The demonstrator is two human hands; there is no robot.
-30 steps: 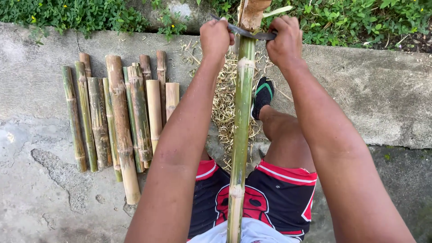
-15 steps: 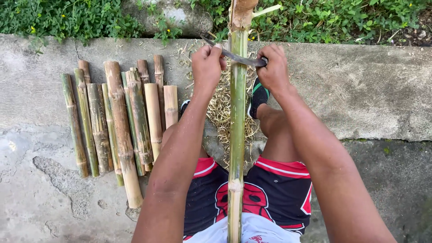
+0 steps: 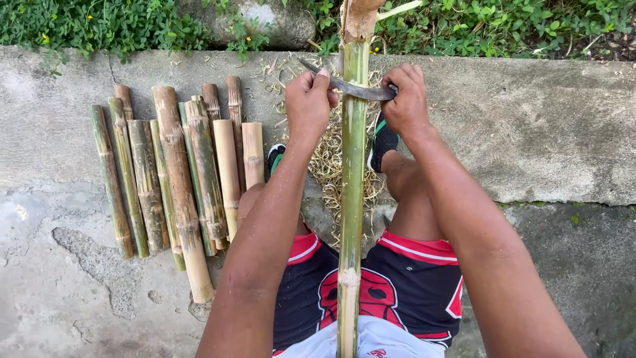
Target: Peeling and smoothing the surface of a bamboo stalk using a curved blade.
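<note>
Bamboo, cut lengths [image 3: 179,179]: about a dozen dried poles, tan to olive, laid side by side on the concrete ground [image 3: 543,146] at 9 o'clock from the hands, their far ends near the grassy verge [image 3: 99,23], their near ends uneven; the longest reaches furthest toward 7 o'clock.

Left hand [image 3: 308,106]: fist closed around the outer end of the curved blade [image 3: 351,87], just to the 9 o'clock side of the green pole; knuckles up, forearm running back toward 6 o'clock.

Green bamboo pole [image 3: 352,172]: one fresh stalk, running from 12 o'clock to 6 o'clock through the middle of the view, between the person's knees and over black-and-red shorts [image 3: 417,278]. Its far end, brown and rough, lies at the verge. One node shows low down, near the lap.

Curved blade: dark metal, lying crosswise on the pole's upper face, touching it, with a hand at each end.

Shavings [image 3: 331,166]: pale, straw-like curls heaped on the concrete beneath the pole, between the two feet in dark and green footwear [image 3: 383,139].

Right hand [image 3: 405,99]: grip closed tight on the blade's other end, just at the 3 o'clock side of the pole.
</note>
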